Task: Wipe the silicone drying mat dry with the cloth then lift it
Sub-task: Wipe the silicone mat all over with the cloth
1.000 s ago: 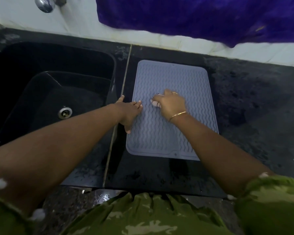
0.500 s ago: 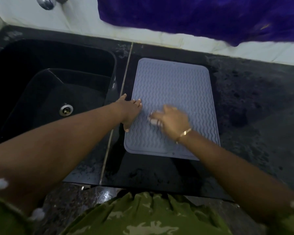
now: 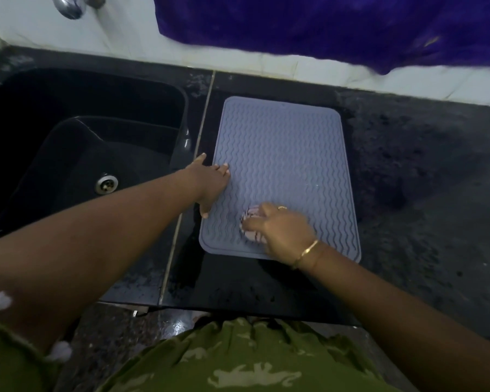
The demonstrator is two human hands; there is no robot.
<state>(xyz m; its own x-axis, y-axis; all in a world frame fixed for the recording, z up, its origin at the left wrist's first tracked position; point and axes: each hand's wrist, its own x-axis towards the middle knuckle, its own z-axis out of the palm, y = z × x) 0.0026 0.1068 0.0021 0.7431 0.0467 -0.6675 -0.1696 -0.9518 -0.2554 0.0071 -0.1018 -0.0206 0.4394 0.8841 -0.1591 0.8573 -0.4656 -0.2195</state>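
My right fingers (image 3: 255,222) grip the cloth (image 3: 251,232), now nearer the mat's (image 3: 280,154) front edge; left fingers (image 3: 222,171) lie spread flat on its left edge, beside the sink (image 3: 68,137).

Hidden, cropped and blurred parts

The cloth (image 3: 251,226) is mostly covered by the right hand (image 3: 282,232), only a bunched, blurred bit showing, so its pattern cannot be told. That hand also hides part of the mat (image 3: 283,165) at its near edge. The tap (image 3: 70,5) and the purple fabric (image 3: 337,24) are cut off by the top edge. The sink (image 3: 68,131) runs off the left edge.
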